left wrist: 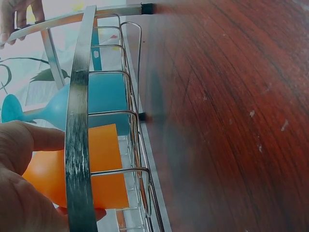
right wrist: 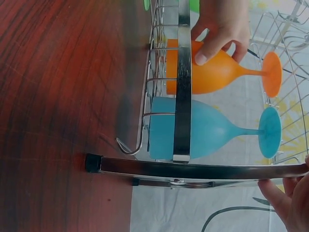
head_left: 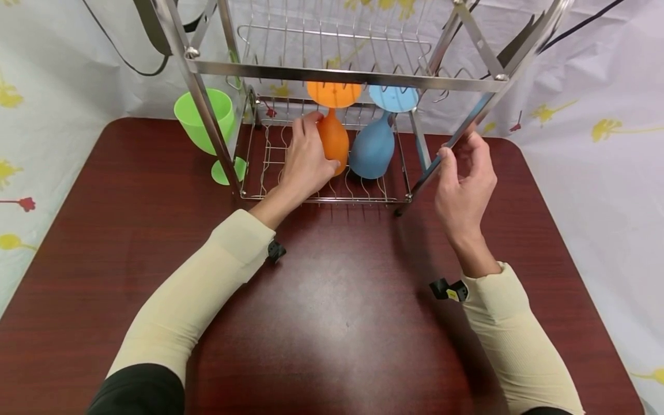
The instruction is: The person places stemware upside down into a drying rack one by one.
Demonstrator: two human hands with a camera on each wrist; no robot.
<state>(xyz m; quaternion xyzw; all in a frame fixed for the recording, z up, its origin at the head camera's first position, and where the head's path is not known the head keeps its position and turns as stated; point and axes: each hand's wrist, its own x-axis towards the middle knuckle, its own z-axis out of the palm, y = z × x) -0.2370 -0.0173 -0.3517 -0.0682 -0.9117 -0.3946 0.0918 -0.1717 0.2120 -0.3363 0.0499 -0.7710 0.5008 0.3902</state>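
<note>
Matte orange stemmed goblet [head_left: 336,141]: upside down, foot up, mid lower wire tier [head_left: 373,201] of the shiny metal dish rack [head_left: 342,74]. Rim is down at the wires; bar and wires cut across that spot in the wrist views, so actual contact is hard to call.

Bright green stemmed goblet [head_left: 224,115]: outside the rack on its left, upright on the dark red wood-grain table [head_left: 332,300], partly behind the left front metal post [head_left: 209,115].

Left hand [head_left: 306,155]: inside the rack, holding the orange goblet by its bowl, thumb on the near face, fingers round behind. Cream sleeve [head_left: 207,294] on that arm, small black wrist device [head_left: 276,251] at the cuff.

Matte blue stemmed goblet [head_left: 372,150]: same tier, just right of orange, also upside down, round foot on top.

Right front metal post [head_left: 430,173]: slanted, black end cap [head_left: 398,212] at the bottom.

Right hand [head_left: 467,184]: pinching that post between thumb and fingers, right of the blue goblet.

White backdrop sheet [head_left: 586,80]: behind the rack and along both sides, yellow and red flower prints.
</note>
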